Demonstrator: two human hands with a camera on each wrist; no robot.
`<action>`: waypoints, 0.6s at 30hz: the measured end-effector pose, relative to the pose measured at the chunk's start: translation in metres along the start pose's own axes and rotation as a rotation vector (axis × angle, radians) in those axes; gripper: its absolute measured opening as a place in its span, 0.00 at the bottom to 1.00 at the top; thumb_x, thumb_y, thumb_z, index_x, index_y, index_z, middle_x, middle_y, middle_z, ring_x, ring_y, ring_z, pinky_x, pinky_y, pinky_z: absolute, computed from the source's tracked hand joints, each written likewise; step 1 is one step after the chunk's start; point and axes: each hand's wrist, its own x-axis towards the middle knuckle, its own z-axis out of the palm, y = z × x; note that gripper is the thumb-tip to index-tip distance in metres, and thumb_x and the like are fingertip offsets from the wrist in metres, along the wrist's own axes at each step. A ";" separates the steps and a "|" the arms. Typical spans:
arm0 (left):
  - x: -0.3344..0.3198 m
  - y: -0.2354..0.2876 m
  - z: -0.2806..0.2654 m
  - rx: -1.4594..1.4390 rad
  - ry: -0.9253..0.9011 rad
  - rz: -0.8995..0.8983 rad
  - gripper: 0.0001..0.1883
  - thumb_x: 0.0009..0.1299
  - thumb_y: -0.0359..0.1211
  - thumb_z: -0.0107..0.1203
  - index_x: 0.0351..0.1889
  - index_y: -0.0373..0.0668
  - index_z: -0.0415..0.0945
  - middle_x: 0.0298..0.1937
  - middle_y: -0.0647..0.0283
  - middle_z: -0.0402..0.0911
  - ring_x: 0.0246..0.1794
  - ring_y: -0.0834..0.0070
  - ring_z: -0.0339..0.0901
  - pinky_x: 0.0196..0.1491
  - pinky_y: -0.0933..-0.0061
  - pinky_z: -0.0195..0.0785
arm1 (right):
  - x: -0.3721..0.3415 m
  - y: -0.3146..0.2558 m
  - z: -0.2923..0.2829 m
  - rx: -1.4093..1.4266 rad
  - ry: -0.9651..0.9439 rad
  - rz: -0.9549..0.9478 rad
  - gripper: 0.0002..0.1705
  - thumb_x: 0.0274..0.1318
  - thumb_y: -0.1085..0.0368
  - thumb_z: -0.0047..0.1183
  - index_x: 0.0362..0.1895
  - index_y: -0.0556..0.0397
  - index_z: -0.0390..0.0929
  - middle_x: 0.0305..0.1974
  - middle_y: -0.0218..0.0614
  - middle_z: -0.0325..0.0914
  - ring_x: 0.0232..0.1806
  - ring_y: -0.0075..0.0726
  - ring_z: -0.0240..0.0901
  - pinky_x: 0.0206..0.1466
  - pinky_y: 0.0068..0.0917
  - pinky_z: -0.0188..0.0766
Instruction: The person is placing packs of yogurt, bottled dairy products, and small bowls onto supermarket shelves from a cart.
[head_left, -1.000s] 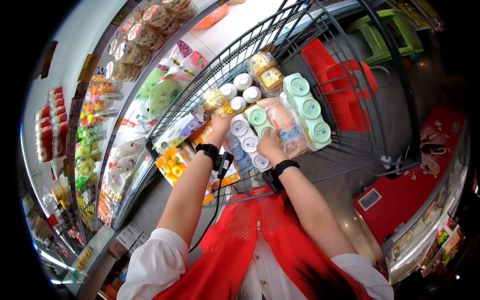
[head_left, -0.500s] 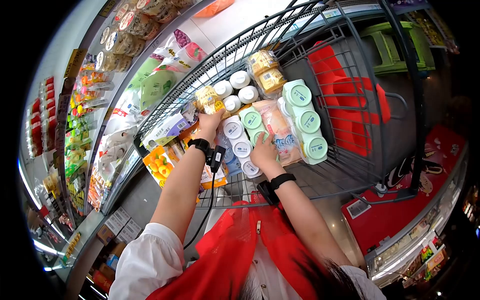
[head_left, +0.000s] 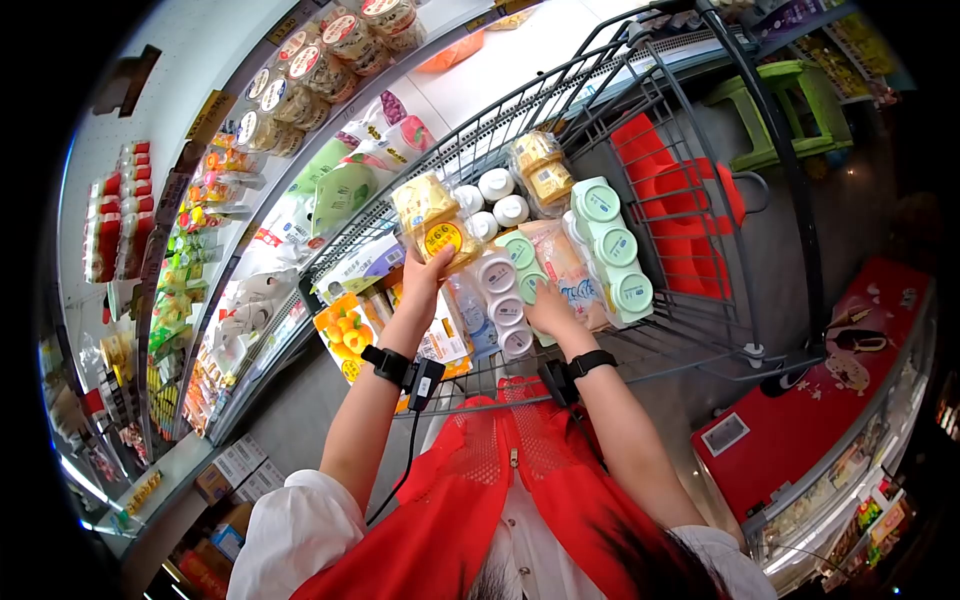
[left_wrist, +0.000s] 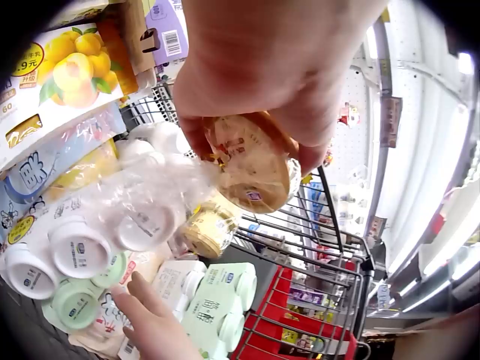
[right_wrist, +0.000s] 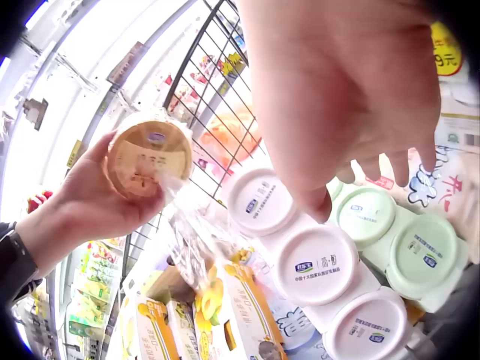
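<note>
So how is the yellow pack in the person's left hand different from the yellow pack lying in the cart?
The held pack is lifted in the left hand, while the resting pack lies beside the white-capped bottles with no hand on it. The held pack shows a round yellow price sticker; no such sticker shows on the resting pack. Both have clear wrapping over yellow contents.

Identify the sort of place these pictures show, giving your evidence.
Most likely a supermarket or grocery shop: a wire shopping cart holds a green-lidded multipack, matching tubs stand in rows beside it, and a yellow price sticker marks the pack in the left hand.
</note>
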 end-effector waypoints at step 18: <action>-0.222 0.048 -0.079 -0.550 -0.334 0.146 0.28 0.60 0.27 0.55 0.59 0.44 0.59 0.56 0.64 0.68 0.58 0.71 0.65 0.62 0.68 0.55 | -0.216 -0.190 0.059 1.087 0.074 -1.250 0.67 0.34 0.41 0.64 0.68 0.47 0.30 0.64 0.37 0.50 0.64 0.36 0.51 0.63 0.32 0.54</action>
